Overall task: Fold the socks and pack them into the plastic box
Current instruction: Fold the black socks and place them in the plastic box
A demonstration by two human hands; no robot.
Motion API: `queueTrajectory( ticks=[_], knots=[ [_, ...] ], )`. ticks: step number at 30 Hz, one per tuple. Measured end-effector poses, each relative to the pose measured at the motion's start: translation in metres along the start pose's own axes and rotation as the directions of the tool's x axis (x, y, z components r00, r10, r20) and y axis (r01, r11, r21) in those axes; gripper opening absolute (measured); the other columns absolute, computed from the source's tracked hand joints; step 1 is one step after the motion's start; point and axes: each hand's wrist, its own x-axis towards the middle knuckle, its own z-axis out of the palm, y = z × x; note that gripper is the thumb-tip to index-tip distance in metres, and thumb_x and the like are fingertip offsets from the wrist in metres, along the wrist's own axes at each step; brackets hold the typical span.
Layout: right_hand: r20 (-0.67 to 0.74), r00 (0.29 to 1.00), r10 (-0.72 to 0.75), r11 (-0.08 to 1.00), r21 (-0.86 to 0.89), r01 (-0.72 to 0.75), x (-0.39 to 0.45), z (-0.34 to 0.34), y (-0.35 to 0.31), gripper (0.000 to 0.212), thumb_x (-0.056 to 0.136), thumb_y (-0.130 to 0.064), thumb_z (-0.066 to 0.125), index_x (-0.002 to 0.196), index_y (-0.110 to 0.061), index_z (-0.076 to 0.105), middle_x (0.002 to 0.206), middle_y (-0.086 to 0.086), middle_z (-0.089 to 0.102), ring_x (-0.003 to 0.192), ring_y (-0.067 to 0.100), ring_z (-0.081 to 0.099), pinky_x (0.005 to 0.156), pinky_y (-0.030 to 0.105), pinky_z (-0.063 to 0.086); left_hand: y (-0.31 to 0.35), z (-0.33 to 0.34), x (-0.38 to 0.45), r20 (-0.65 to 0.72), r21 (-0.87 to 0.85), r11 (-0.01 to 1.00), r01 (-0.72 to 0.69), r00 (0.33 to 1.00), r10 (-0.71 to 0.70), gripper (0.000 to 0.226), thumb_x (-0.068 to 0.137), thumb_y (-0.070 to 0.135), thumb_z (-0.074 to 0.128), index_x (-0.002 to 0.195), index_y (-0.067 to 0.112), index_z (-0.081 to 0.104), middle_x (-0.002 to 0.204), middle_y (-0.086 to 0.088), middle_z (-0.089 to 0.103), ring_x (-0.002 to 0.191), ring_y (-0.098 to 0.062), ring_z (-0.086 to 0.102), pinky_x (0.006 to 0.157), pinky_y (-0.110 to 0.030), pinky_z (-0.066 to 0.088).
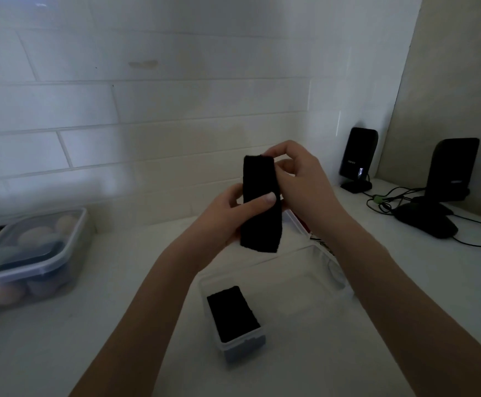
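I hold a black sock (259, 224) upright in the air above the white counter. My left hand (233, 213) grips its middle, thumb across the front. My right hand (299, 179) pinches the sock's top edge from the right. Below, a clear plastic box (305, 282) stands open on the counter, and a folded black sock (232, 313) lies in its near left end. The rest of the box's inside shows bare.
A second clear box with a lid (30, 253), holding rounded pale and blue items, sits at the left by the tiled wall. Two black speakers (358, 159) (451, 173), a black mouse (425, 222) and cables lie at the right. Another container's edge (299, 224) shows behind my right wrist.
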Motion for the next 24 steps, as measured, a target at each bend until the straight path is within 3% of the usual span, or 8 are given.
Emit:
queueTrajectory(
  ticks=[2,6,9,12,17,20,24],
  knots=[
    [0.003,1.0,0.009,1.0,0.017,-0.009,-0.0003,0.0005,-0.0014,0.009,0.093,-0.016,0.049,0.099,-0.014,0.055,0.082,0.015,0.066,0.058,0.023,0.065,0.042,0.029,0.051,0.0007,-0.0014,-0.0007,-0.037,0.023,0.999,-0.022,0.999,0.023,0.057,0.071,0.035,0.074,0.12,0.009,0.059,0.116,-0.009,0.069,0.105,-0.024,0.067,0.091,-0.034,0.052],
    [-0.055,0.995,0.084,0.995,-0.051,-0.087,0.002,-0.0032,-0.0015,0.017,0.095,-0.028,0.047,0.103,-0.013,0.049,0.067,0.008,0.06,0.04,0.014,0.055,0.037,0.022,0.046,0.0014,-0.0023,-0.0028,-0.051,0.038,0.999,-0.029,0.998,0.031,0.021,0.087,0.023,0.059,0.099,0.008,0.067,0.086,-0.005,0.075,0.072,-0.019,0.072,0.065,-0.025,0.055],
    [-0.057,0.964,0.26,0.965,-0.023,-0.261,0.0027,-0.0038,0.0007,0.018,0.093,-0.031,0.049,0.096,-0.014,0.048,0.059,0.004,0.052,0.033,0.01,0.049,0.035,0.018,0.043,0.0005,0.001,-0.0031,-0.051,0.001,1.0,-0.017,0.999,0.017,0.02,0.095,0.017,0.046,0.099,0.009,0.064,0.082,-0.003,0.076,0.069,-0.02,0.072,0.06,-0.026,0.057],
    [0.057,0.936,0.348,0.933,0.073,-0.352,0.0016,-0.0051,-0.0023,0.028,0.091,-0.032,0.051,0.072,-0.012,0.054,0.053,0.005,0.047,0.032,0.014,0.044,0.037,0.017,0.035,-0.0012,0.001,-0.0019,-0.085,-0.021,1.0,-0.009,0.996,0.007,0.021,0.096,0.019,0.045,0.1,0.009,0.063,0.083,-0.007,0.075,0.066,-0.022,0.071,0.058,-0.029,0.057],
    [0.196,0.925,0.324,0.946,-0.063,-0.318,0.0005,-0.0052,-0.0049,0.043,0.085,-0.053,0.054,0.065,-0.016,0.062,0.043,0.001,0.046,0.03,0.012,0.036,0.041,0.018,0.025,0.0005,-0.0011,-0.0025,-0.117,-0.088,0.996,-0.035,0.993,0.025,0.029,0.097,0.023,0.045,0.113,0.004,0.059,0.096,-0.015,0.071,0.079,-0.027,0.071,0.066,-0.039,0.06],
    [0.321,0.912,0.256,0.966,-0.127,-0.227,-0.0014,-0.0042,-0.004,0.041,0.083,-0.048,0.061,0.052,-0.021,0.055,0.039,-0.006,0.04,0.03,0.008,0.03,0.038,0.015,0.021,0.0048,-0.0034,-0.0042,-0.088,-0.103,0.994,-0.034,0.996,0.025,0.032,0.096,0.027,0.043,0.113,0.007,0.06,0.103,-0.016,0.07,0.088,-0.029,0.071,0.069,-0.041,0.06],
    [0.245,0.947,0.207,0.978,-0.022,-0.208,0.0014,-0.0048,-0.0006,0.036,0.087,-0.037,0.061,0.055,-0.021,0.057,0.037,-0.009,0.036,0.03,0.006,0.028,0.037,0.016,0.021,0.0066,-0.0036,-0.006,-0.001,-0.114,0.993,-0.012,1.0,0.012,0.037,0.078,0.036,0.057,0.107,0.014,0.063,0.108,-0.01,0.071,0.099,-0.029,0.069,0.071,-0.037,0.059]
  ],
)
